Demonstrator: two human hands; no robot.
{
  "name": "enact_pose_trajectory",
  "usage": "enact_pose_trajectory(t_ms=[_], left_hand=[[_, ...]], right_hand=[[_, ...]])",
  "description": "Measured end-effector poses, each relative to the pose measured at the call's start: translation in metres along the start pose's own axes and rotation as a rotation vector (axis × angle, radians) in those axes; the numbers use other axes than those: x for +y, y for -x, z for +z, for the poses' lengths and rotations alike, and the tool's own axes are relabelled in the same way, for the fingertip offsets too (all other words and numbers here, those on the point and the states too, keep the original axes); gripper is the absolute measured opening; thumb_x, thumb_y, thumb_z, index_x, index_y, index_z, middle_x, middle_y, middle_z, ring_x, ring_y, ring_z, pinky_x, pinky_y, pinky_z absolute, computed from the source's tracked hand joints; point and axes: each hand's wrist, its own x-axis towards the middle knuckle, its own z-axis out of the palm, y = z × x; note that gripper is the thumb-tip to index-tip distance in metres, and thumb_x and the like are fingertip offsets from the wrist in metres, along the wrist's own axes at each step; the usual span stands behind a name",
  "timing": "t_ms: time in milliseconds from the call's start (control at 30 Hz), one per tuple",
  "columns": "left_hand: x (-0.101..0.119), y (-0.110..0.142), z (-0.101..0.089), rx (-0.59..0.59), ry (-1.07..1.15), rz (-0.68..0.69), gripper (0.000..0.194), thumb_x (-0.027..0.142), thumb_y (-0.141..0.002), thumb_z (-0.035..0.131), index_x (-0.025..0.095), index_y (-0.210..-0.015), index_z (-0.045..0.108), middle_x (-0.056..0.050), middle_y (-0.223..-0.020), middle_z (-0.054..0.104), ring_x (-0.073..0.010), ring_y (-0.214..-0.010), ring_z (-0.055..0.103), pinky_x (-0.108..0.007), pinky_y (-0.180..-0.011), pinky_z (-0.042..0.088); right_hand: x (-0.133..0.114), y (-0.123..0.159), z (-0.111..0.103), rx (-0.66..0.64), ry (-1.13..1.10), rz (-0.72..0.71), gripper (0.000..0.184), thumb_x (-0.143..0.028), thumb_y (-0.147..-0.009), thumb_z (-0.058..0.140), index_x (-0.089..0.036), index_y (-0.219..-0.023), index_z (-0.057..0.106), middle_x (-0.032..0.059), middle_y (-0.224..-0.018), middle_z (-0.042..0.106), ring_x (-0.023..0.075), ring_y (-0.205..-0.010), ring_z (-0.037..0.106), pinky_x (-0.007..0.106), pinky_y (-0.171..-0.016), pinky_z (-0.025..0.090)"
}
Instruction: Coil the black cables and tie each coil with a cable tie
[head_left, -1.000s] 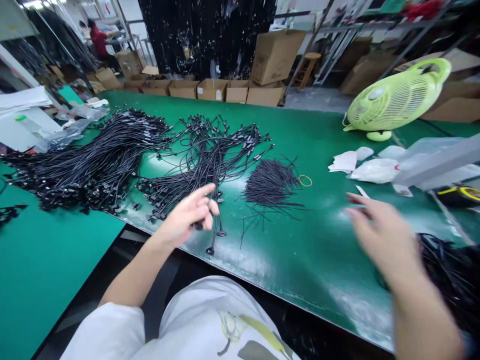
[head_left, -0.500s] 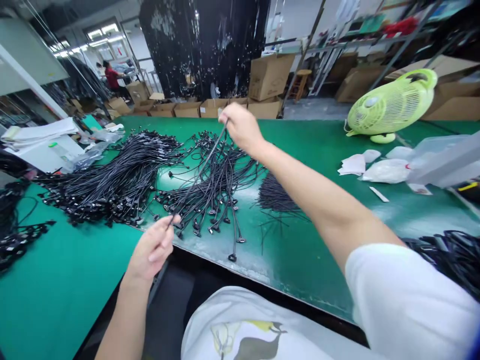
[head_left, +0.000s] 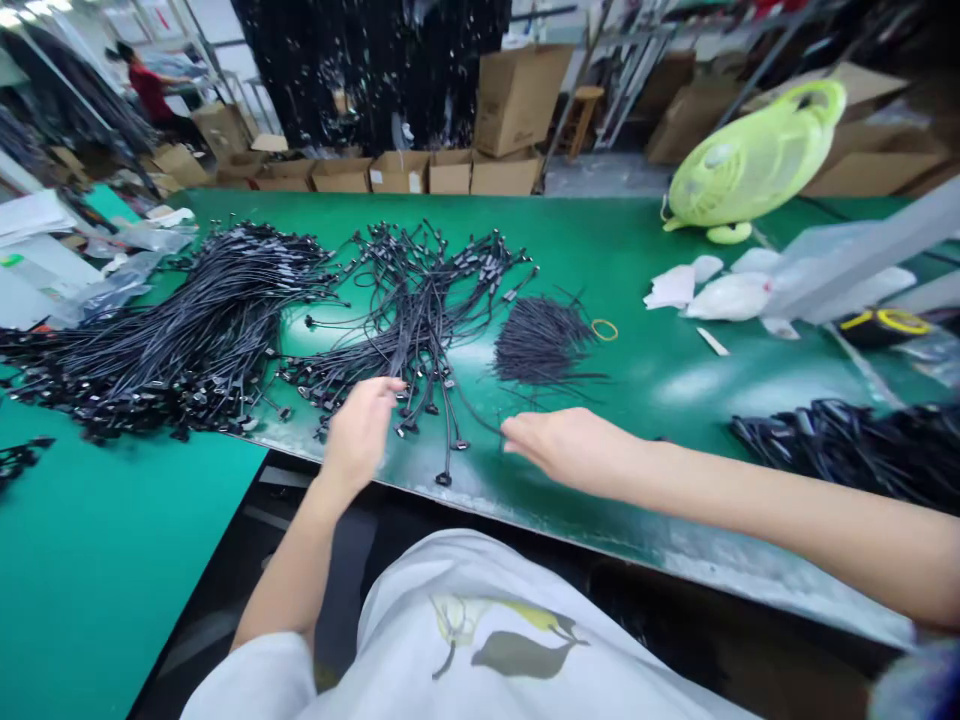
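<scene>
On the green table a loose heap of black cables [head_left: 420, 320] with small plugs lies in the middle. My left hand [head_left: 360, 435] is at the heap's near edge, fingers pinched together; whether a cable is between them is hidden. To the right, just above the table, my right hand [head_left: 562, 447] pinches the end of a thin black cable [head_left: 474, 412] that curves back to the heap. Beyond my right hand lies a pile of short, thin black strips [head_left: 536, 342]. A larger bundle of black cables [head_left: 217, 320] stretches across the left.
A yellow rubber band [head_left: 604, 329] lies beside the strips. At the right are a green fan [head_left: 754, 160], crumpled white plastic [head_left: 731, 296] and a heap of black cords [head_left: 840, 445]. Cardboard boxes [head_left: 341, 175] line the far edge. A person in red [head_left: 150, 90] is far back left.
My right hand has come down from above the far side of the heap towards the near right. My left hand has moved right and up to the heap. The cable stretched between them no longer shows.
</scene>
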Motion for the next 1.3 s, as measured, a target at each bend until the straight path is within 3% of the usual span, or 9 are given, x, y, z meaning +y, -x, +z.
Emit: enact_pose_trajectory(t_ms=[100, 200, 433, 567, 733, 867, 1033, 1200, 1300], left_hand=[[0.008, 0.004, 0.05, -0.495, 0.082, -0.053, 0.033, 0.041, -0.095, 0.042, 0.019, -0.103, 0.065, -0.006, -0.091, 0.066, -0.0175, -0.083, 0.061, -0.03, -0.083, 0.047], [0.013, 0.006, 0.064, -0.713, 0.361, -0.199, 0.037, 0.046, -0.093, 0.047, 0.015, -0.099, 0.067, -0.002, -0.069, 0.056, -0.0128, -0.061, 0.049, -0.026, -0.061, 0.043], [0.019, -0.005, 0.078, -0.54, 0.559, -0.464, 0.03, 0.042, -0.09, 0.055, 0.015, -0.095, 0.065, -0.001, -0.072, 0.049, -0.0094, -0.063, 0.047, -0.021, -0.058, 0.04], [0.017, -0.004, 0.103, -0.447, 0.228, -0.195, 0.024, 0.038, -0.092, 0.049, 0.019, -0.099, 0.061, -0.007, -0.102, 0.06, -0.0182, -0.097, 0.055, -0.03, -0.087, 0.043], [0.02, -0.012, 0.096, -0.187, -0.324, 0.147, 0.026, 0.029, -0.096, 0.034, 0.02, -0.08, 0.052, -0.004, -0.082, 0.053, -0.0181, -0.08, 0.051, -0.031, -0.08, 0.039], [0.016, -0.016, 0.085, -0.264, -0.47, 0.202, 0.022, 0.027, -0.095, 0.036, 0.02, -0.082, 0.052, -0.007, -0.088, 0.056, -0.0204, -0.087, 0.051, -0.034, -0.085, 0.038], [0.008, -0.001, 0.094, -0.554, 0.08, -0.122, 0.034, 0.042, -0.098, 0.032, 0.018, -0.099, 0.056, 0.001, -0.067, 0.047, -0.0125, -0.062, 0.048, -0.026, -0.064, 0.044], [0.009, 0.003, 0.078, -0.747, 0.723, -0.443, 0.035, 0.045, -0.087, 0.058, 0.011, -0.095, 0.061, 0.008, -0.054, 0.032, -0.0052, -0.043, 0.027, -0.016, -0.038, 0.033], [0.014, -0.004, 0.051, -0.653, 0.991, -0.568, 0.025, 0.035, -0.088, 0.06, 0.011, -0.089, 0.065, 0.01, -0.047, 0.023, -0.0034, -0.036, 0.015, -0.011, -0.029, 0.023]], right_hand=[[-0.007, 0.017, -0.01, 0.051, -0.116, -0.002, 0.022, -0.033, -0.095, 0.046, -0.02, -0.084, 0.06, 0.0034, -0.077, 0.066, 0.0146, -0.062, 0.059, 0.027, -0.052, 0.031], [0.035, 0.026, -0.02, 0.22, -0.202, 0.156, 0.027, -0.04, -0.094, 0.045, -0.021, -0.088, 0.064, 0.0053, -0.083, 0.068, 0.019, -0.075, 0.062, 0.029, -0.06, 0.038], [0.071, 0.047, 0.005, 0.41, -0.263, 0.239, 0.036, -0.045, -0.096, 0.04, -0.022, -0.088, 0.066, 0.005, -0.085, 0.068, 0.0195, -0.077, 0.061, 0.03, -0.065, 0.04], [0.051, 0.037, 0.01, 0.398, -0.197, 0.179, 0.038, -0.044, -0.098, 0.036, -0.021, -0.088, 0.065, 0.0047, -0.083, 0.067, 0.0172, -0.074, 0.06, 0.027, -0.059, 0.034], [0.039, 0.027, 0.004, 0.311, -0.148, 0.091, 0.038, -0.04, -0.099, 0.036, -0.019, -0.08, 0.061, 0.0034, -0.074, 0.063, 0.0135, -0.063, 0.053, 0.027, -0.054, 0.026], [0.031, 0.027, 0.003, 0.264, -0.174, 0.071, 0.035, -0.038, -0.098, 0.04, -0.018, -0.077, 0.06, 0.003, -0.072, 0.062, 0.0126, -0.06, 0.051, 0.027, -0.054, 0.024], [0.035, 0.018, 0.004, 0.309, -0.326, 0.118, 0.033, -0.04, -0.096, 0.043, -0.017, -0.083, 0.064, 0.0042, -0.079, 0.066, 0.0149, -0.07, 0.058, 0.026, -0.061, 0.032], [0.065, 0.011, 0.014, 0.286, -0.444, 0.216, 0.03, -0.043, -0.091, 0.051, -0.018, -0.09, 0.067, 0.0054, -0.086, 0.069, 0.0178, -0.078, 0.061, 0.027, -0.066, 0.039], [0.086, 0.021, 0.032, 0.261, -0.511, 0.226, 0.033, -0.045, -0.088, 0.053, -0.018, -0.103, 0.066, 0.0063, -0.095, 0.07, 0.0193, -0.083, 0.062, 0.029, -0.07, 0.043]])
